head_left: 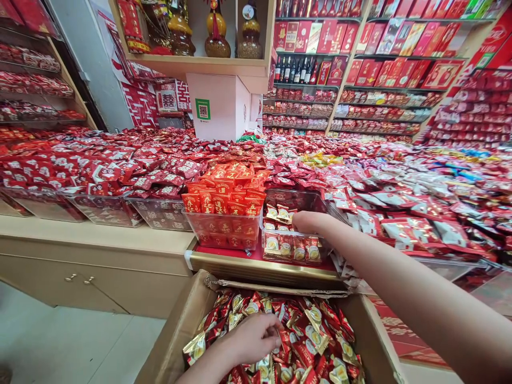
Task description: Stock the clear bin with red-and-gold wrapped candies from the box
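Observation:
My left hand (260,336) is over the candies in an open cardboard box (176,330), its curled fingers round a red wrapped candy (284,344). Many red and gold candies (316,336) fill the box around it. My right hand (307,222) reaches into a clear plastic bin (294,255) on the counter, where small red and gold candies stand in rows. Its fingers are hidden behind the hand, so what they hold cannot be made out.
Beside the bin stands another clear bin (224,234) piled with orange-red packets. Bins of red packets (104,208) line the beige counter (120,234) on the left. White and red packets (416,232) lie on the right. A white pillar (218,114) and stocked shelves (340,56) stand behind.

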{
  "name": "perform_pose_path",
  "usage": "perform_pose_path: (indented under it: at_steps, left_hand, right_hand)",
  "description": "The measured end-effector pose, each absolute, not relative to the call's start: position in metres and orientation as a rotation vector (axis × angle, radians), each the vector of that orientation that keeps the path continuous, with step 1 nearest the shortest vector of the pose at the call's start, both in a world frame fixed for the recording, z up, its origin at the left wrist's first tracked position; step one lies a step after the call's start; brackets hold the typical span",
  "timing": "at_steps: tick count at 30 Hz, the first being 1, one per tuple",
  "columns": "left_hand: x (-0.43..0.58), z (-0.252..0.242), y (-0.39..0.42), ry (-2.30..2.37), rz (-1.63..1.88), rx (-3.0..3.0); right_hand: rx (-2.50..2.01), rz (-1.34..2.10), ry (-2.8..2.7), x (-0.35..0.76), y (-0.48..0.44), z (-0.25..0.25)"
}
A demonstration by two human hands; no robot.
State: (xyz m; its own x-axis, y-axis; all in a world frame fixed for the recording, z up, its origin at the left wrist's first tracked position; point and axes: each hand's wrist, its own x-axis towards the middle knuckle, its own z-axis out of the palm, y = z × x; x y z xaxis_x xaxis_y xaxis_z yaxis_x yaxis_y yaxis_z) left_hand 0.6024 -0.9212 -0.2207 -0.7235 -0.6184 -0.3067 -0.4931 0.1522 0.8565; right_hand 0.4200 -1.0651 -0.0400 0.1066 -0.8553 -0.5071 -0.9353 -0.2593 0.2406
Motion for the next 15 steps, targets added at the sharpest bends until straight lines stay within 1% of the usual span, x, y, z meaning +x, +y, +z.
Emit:
perform_pose_path:
  at_steps: [5,8,12,14,15]
  left_hand:
    - [0.608,-0.199,-0.922,-2.362,-1.498,1.118]
    - [0.622,-0.196,-0.920,-2.474,-1.225,1.231]
    - [0.641,-0.201,-0.914,-2.617,-0.710,1.525]
    - [0.646,-0.205,-0.910,-2.604,-0.637,1.582]
    - [0.647,-0.207,-0.908,-2.607,-0.636,1.574]
  right_hand:
    - [-2.226,0.801,1.898,0.419,-1.064,-0.048]
    - [-2.296,0.675,1.941,0.415,-1.064,-0.040]
    - [-2.430,0.363,2.086,0.428,-1.034,-0.017]
    - [-2.577,0.115,2.025,0.444,-1.000,-0.020]
    - [-2.703,-0.055,1.869,0.453,-0.981,-0.029]
